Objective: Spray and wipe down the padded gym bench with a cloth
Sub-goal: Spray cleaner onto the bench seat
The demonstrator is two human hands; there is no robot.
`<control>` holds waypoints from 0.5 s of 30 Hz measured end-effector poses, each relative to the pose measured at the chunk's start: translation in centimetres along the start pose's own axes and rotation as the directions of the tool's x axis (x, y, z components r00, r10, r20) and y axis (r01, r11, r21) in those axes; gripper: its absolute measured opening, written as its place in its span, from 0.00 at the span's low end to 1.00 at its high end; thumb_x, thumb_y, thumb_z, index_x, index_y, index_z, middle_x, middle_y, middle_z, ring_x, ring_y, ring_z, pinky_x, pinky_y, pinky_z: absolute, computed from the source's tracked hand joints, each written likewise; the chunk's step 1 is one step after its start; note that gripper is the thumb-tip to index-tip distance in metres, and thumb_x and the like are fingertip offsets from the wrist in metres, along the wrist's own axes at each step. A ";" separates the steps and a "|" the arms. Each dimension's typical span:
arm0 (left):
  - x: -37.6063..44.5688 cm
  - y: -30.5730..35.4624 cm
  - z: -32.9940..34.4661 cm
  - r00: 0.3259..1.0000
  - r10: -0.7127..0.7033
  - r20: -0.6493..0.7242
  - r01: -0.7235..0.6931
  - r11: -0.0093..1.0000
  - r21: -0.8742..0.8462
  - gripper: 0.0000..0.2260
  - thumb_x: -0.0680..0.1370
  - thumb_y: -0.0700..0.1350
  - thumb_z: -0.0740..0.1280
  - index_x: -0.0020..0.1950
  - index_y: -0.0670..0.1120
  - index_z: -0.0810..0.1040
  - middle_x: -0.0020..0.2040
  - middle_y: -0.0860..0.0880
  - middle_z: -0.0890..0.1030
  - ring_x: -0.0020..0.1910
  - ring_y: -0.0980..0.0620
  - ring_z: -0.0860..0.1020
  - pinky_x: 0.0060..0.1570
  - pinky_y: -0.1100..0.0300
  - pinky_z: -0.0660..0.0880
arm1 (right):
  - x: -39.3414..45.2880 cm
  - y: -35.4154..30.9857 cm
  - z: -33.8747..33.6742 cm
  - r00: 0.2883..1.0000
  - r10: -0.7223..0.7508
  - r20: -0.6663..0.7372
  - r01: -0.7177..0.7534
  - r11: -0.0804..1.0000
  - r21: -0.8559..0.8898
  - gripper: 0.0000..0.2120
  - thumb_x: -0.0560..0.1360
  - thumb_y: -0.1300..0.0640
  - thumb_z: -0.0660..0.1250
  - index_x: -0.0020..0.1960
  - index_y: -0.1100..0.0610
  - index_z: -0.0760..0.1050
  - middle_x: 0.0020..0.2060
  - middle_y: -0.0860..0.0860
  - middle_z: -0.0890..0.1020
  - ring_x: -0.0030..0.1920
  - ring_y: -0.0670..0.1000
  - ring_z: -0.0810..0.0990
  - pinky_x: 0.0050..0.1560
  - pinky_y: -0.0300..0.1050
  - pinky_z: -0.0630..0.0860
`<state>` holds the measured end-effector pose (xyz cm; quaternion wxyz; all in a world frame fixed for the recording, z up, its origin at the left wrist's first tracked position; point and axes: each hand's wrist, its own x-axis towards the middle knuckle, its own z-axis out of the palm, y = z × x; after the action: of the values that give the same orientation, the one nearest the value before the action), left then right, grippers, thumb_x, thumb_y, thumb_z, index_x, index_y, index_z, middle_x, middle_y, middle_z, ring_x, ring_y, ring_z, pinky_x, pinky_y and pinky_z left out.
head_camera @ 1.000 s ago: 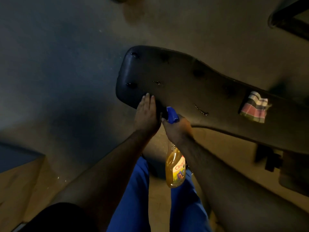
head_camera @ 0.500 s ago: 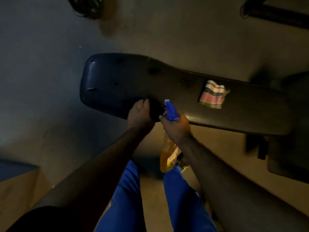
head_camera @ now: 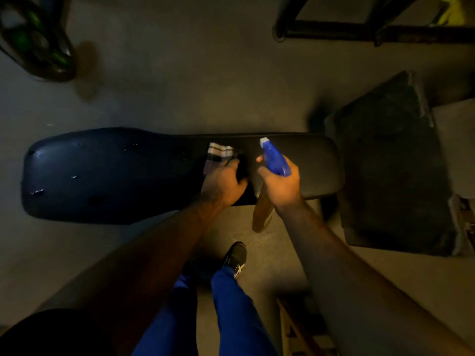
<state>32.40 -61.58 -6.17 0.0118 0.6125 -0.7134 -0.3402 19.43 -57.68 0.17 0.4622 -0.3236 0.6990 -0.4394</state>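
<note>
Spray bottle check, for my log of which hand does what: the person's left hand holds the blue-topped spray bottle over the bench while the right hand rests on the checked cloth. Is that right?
Not quite: the hands are swapped. In the head view the right hand grips the spray bottle over the bench, and the left hand is on the checked cloth.

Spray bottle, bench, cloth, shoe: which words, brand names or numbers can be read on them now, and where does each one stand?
None can be read.
Spray bottle: its label is hidden behind the right hand and blurred.
Bench, cloth, shoe: no text shows.
</note>
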 end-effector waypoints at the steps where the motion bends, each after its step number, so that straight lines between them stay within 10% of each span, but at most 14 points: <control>1: 0.7 0.9 0.1 0.999 0.029 0.022 -0.029 1.000 0.001 0.24 0.76 0.53 0.67 0.71 0.49 0.71 0.65 0.44 0.76 0.62 0.42 0.76 0.57 0.51 0.75 | 1.0 -0.5 -0.9 1.000 -0.023 -0.019 0.023 1.000 0.016 0.17 0.72 0.75 0.68 0.45 0.53 0.79 0.37 0.45 0.81 0.35 0.38 0.78 0.43 0.32 0.75; 8: 5.9 5.8 2.7 0.940 0.181 0.288 -0.119 0.968 -0.222 0.25 0.73 0.46 0.73 0.69 0.51 0.71 0.59 0.48 0.79 0.56 0.49 0.79 0.55 0.52 0.77 | 7.8 -0.6 -5.4 0.991 -0.131 -0.007 0.131 0.991 0.040 0.17 0.74 0.72 0.71 0.51 0.52 0.80 0.47 0.45 0.83 0.47 0.37 0.83 0.54 0.35 0.79; 15: 9.5 7.6 5.8 0.957 0.204 0.205 -0.151 0.958 -0.245 0.29 0.72 0.51 0.71 0.71 0.51 0.69 0.62 0.46 0.79 0.60 0.46 0.78 0.59 0.47 0.76 | 11.2 3.7 -7.2 0.993 -0.070 0.098 0.073 0.997 -0.021 0.20 0.71 0.73 0.71 0.55 0.51 0.79 0.52 0.49 0.83 0.51 0.43 0.82 0.55 0.40 0.77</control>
<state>20.92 -67.09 -10.61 0.0303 0.4970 -0.7189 -0.4850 8.52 -63.57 -5.93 0.4758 -0.3751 0.6688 -0.4308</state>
